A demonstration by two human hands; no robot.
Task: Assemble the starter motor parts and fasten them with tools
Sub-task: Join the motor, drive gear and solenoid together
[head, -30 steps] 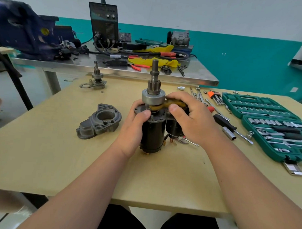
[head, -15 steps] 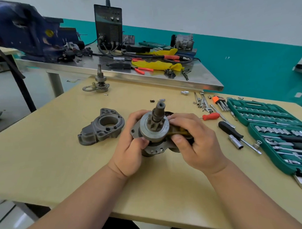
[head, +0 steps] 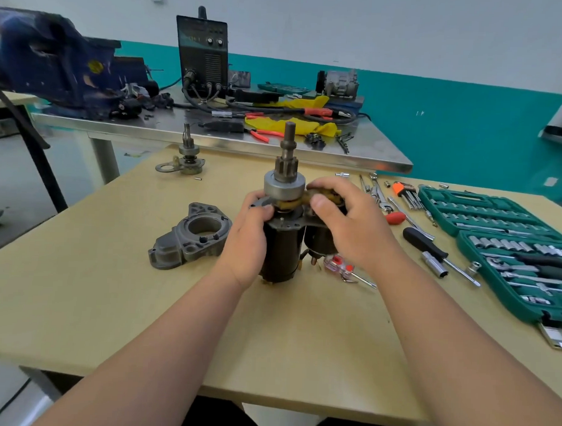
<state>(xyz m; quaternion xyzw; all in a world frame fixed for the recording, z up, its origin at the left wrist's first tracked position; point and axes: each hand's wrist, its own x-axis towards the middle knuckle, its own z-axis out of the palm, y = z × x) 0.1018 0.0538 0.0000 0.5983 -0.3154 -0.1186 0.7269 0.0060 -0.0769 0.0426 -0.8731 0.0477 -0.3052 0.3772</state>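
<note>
Well, left of the starter motor (head: 280,248), the cast grey nose housing (head: 189,238) lies on the tan counter (head: 79,285), probably waiting to cap the gear end. The motor stands upright on its rear, black and cylindrical, toothed pinion shaft (head: 286,162) pointing up. The left hand (head: 245,243) wraps its grip round the body to steady it; the right hand (head: 352,228) pinches the yellowish shift lever (head: 294,204) beside the steel collar (head: 284,186). Right of the motor, green socket cases (head: 484,204) sit open.

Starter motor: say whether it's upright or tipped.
Upright: the starter motor stands on the table, pinion shaft pointing up.
</note>
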